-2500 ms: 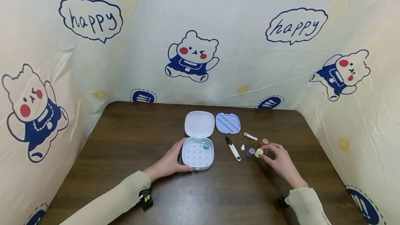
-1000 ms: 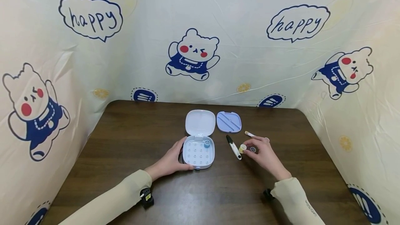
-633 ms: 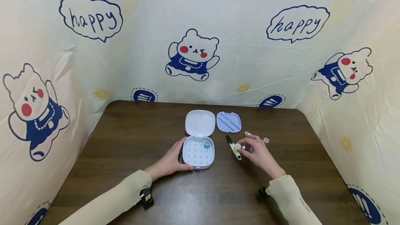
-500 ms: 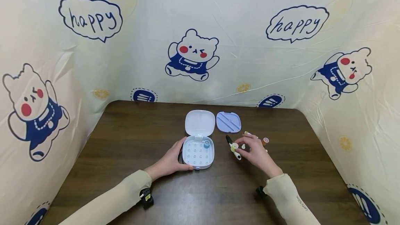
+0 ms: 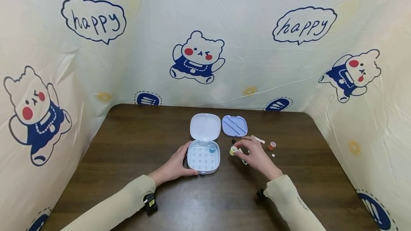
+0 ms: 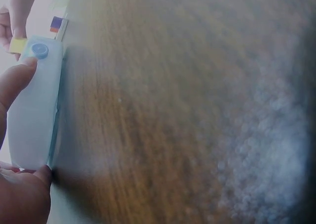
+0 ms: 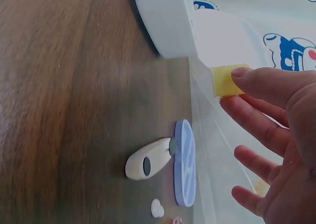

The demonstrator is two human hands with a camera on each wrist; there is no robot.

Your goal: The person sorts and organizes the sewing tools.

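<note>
One down: gripping the sewing case [image 5: 218,159] with left hand [image 5: 171,166], blue spool [image 5: 212,148] inside; pinching yellow spool [image 5: 233,150] with right hand [image 5: 255,154] just right of case, leaving orange spool [image 5: 272,145] and, apparently, purple spool [image 6: 57,22] farther right.

I watch from far off: the right hand [image 5: 257,154] has carried the yellow spool [image 7: 226,81] closer to the left hand [image 5: 173,163]. It now hides part of the white tool [image 7: 148,159] from the head camera.

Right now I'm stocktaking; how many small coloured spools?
4: blue spool in pale plastic case, yellow spool in right hand, orange spool, purple spool on brown table; possibly more hidden.
</note>
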